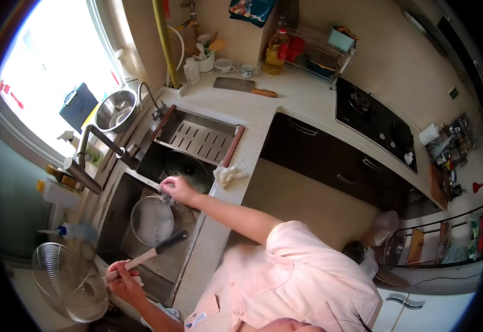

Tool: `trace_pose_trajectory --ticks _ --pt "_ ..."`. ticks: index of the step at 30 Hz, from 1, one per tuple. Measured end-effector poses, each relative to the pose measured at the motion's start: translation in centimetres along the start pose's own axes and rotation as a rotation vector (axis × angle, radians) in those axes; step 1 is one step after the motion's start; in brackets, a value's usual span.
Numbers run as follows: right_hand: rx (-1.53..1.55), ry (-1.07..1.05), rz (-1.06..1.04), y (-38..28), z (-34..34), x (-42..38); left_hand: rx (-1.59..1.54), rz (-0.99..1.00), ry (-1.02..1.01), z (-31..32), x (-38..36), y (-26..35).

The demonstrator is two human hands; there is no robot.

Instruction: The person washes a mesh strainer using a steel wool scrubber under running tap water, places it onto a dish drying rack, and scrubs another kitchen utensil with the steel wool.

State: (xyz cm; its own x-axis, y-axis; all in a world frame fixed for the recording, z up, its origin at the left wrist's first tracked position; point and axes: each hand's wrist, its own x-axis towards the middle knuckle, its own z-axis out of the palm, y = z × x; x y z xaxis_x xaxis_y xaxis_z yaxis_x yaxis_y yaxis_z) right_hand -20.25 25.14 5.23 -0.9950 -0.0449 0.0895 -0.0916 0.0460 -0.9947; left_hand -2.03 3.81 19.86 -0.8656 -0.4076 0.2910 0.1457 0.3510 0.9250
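Observation:
My right hand (179,191) is closed on a grey, tangled scouring pad (169,199) above the divider between the sink basins. Below it, a round vessel (153,220) with whitish, cloudy contents sits in the near basin (164,274). My left hand (124,281) is wrapped round the long handle (147,255) of a round wire strainer (81,285), close to its bowl. The handle's black end points over the basin, and the strainer bowl hangs over the counter at the lower left. A dark round pan (187,171) lies in the middle basin.
The faucet (89,155) arches from the window side, near bottles (61,193) and a steel bowl (117,110). A crumpled white cloth (229,176) lies on the sink's right edge. Farther back are a cleaver (236,84), an oil bottle (276,52) and a black stove (374,119).

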Motion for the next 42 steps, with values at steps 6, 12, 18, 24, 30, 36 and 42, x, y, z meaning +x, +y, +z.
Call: trace_pose_trajectory --ticks 6,12,18,24,30,36,42 --pt "0.639 -0.122 0.301 -5.5 -10.5 -1.2 -0.336 -0.031 -0.196 10.0 0.9 4.1" --pt "0.092 -0.289 0.307 -9.5 -16.4 -1.2 -0.486 -0.196 -0.113 20.0 0.1 3.4" --pt "-0.247 -0.306 -0.07 -11.9 -15.5 -0.1 -0.759 -0.287 -0.002 21.9 -3.2 1.2" --pt "-0.121 -0.505 -0.065 -10.5 -6.4 0.6 -0.885 -0.419 -0.005 21.2 -3.9 0.5" --pt "-0.124 -0.81 0.146 -14.4 -5.3 -1.2 -1.028 -0.447 -0.059 18.3 -3.1 -4.8" --pt "-1.129 -0.704 -0.536 -12.1 -10.1 -2.7 -0.871 -0.478 0.194 15.4 -2.4 -4.0" --pt "-0.892 -0.661 -0.37 -9.1 -11.0 -5.9 -0.432 -0.394 0.065 14.0 -3.5 -7.2"
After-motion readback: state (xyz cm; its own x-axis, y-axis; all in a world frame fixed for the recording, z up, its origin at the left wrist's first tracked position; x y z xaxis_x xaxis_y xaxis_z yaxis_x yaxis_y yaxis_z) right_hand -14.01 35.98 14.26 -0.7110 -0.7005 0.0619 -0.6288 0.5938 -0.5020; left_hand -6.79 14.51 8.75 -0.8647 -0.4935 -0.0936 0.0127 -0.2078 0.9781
